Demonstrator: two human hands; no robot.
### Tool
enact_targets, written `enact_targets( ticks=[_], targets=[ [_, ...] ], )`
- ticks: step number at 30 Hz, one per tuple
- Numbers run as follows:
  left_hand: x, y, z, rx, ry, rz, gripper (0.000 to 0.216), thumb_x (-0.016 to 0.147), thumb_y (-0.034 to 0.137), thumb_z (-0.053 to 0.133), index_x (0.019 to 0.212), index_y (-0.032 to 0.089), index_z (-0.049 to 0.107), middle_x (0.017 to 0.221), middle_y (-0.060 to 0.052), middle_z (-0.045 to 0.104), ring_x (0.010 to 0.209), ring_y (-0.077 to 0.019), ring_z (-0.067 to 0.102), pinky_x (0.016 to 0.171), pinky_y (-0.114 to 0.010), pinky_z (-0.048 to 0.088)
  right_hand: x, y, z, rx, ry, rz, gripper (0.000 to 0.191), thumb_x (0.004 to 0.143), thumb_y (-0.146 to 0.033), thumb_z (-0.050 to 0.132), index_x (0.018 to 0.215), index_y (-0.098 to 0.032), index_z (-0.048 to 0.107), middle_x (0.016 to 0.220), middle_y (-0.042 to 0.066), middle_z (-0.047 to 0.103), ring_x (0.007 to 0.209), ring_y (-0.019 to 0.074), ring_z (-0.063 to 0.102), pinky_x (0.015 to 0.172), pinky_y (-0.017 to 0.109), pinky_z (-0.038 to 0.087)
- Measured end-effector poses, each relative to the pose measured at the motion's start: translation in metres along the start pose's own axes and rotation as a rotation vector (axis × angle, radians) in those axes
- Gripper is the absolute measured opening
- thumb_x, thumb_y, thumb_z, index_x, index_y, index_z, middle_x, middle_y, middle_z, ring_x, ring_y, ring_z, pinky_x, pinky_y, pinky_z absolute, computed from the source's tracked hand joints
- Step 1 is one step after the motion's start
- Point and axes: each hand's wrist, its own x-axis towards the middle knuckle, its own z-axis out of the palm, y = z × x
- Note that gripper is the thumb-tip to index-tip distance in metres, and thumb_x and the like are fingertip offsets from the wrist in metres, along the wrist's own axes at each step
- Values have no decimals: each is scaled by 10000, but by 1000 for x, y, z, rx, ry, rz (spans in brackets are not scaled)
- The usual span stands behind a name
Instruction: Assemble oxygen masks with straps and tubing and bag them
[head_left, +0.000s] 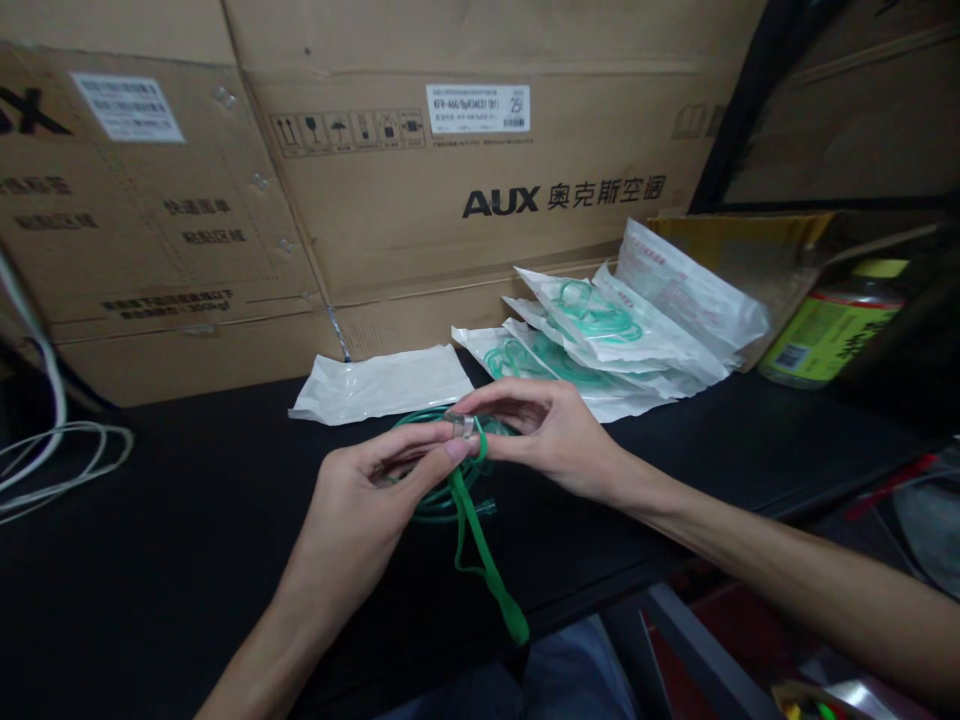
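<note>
My left hand (pixel 375 490) and my right hand (pixel 540 430) meet over a black table (pixel 187 520). Both pinch a small clear plastic piece (pixel 461 424) joined to green tubing (pixel 442 490) that lies coiled under my fingers. A flat green strap (pixel 484 560) hangs from the piece and runs over the table's front edge. An empty white pouch (pixel 382 385) lies just behind my hands.
Several sealed pouches (pixel 615 330) with green tubing inside are stacked at the back right. Large cardboard boxes (pixel 450 190) stand along the back. A green-labelled bottle (pixel 832 325) lies in an open box at right. White cables (pixel 52 450) loop at left.
</note>
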Motion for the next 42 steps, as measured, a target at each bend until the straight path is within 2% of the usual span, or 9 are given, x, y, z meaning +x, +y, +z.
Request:
enact_targets(
  ticks=[6, 11, 17, 20, 26, 30, 34, 39, 42],
  targets=[
    [-2, -4, -5, 249, 19, 268, 125, 847, 304, 761, 961, 279, 803, 962, 14, 781, 892, -158, 717, 810, -208, 553, -5, -2, 1, -137, 6, -96, 226, 815, -198, 772, 1039, -199, 753, 1051, 43, 754, 1003, 182, 706, 928, 312, 551],
    [-4, -2, -6, 402, -14, 533, 169, 902, 192, 687, 1035, 233, 780, 1001, -24, 743, 945, -159, 679, 872, -234, 518, -7, -4, -1, -420, 35, -314, 225, 850, -171, 734, 1071, -216, 738, 1063, 59, 735, 1036, 198, 678, 931, 340, 541],
    [-6, 4, -6, 264, -6, 391, 174, 948, 243, 613, 977, 223, 783, 993, -37, 734, 930, -163, 665, 835, -237, 514, -10, 0, 1, -543, 68, -514, 342, 842, -97, 720, 1158, -226, 703, 1050, 71, 743, 984, 205, 699, 866, 356, 572],
    [-4, 0, -4, 138, -8, 295, 128, 892, 286, 689, 909, 213, 792, 926, -41, 734, 880, -175, 663, 778, -243, 525, -12, 1, 0, -601, 62, -612, 385, 862, -79, 697, 1210, -243, 690, 1063, 76, 753, 1035, 219, 701, 895, 375, 580],
    [-2, -7, 5, 89, 28, 274, 108, 833, 279, 751, 871, 182, 782, 903, -53, 732, 843, -177, 672, 707, -233, 531, -14, 1, 2, -638, 13, -653, 391, 899, -74, 649, 1253, -237, 683, 1105, 104, 725, 1028, 204, 700, 861, 335, 590],
    [-5, -4, 5, 143, 59, 301, 113, 884, 276, 696, 874, 182, 757, 907, -34, 726, 773, -145, 672, 648, -201, 531, -11, 2, 5, -604, 40, -548, 359, 895, -133, 691, 1237, -241, 690, 1100, 85, 727, 1024, 191, 686, 894, 326, 561],
    [-8, -1, 3, 244, 111, 363, 102, 893, 267, 679, 900, 191, 746, 957, -35, 743, 887, -177, 693, 798, -233, 552, -7, 0, 5, -568, 35, -305, 421, 850, -265, 766, 1261, -248, 677, 1142, 68, 732, 1041, 211, 679, 938, 358, 535],
    [-10, 1, -1, 315, 132, 381, 100, 899, 273, 670, 920, 208, 742, 895, -16, 747, 778, -164, 683, 718, -222, 536, -2, -7, -1, -266, -118, -9, 330, 935, -427, 644, 1176, -218, 732, 1158, 75, 743, 1094, 232, 682, 986, 396, 523],
    [-9, 0, -4, 305, 86, 374, 93, 903, 265, 666, 911, 208, 739, 892, -11, 742, 776, -152, 669, 707, -203, 513, -1, -8, -4, -97, -163, 124, 319, 965, -421, 602, 1189, -229, 723, 1197, 61, 726, 1137, 215, 662, 1012, 380, 505]
  ],
)
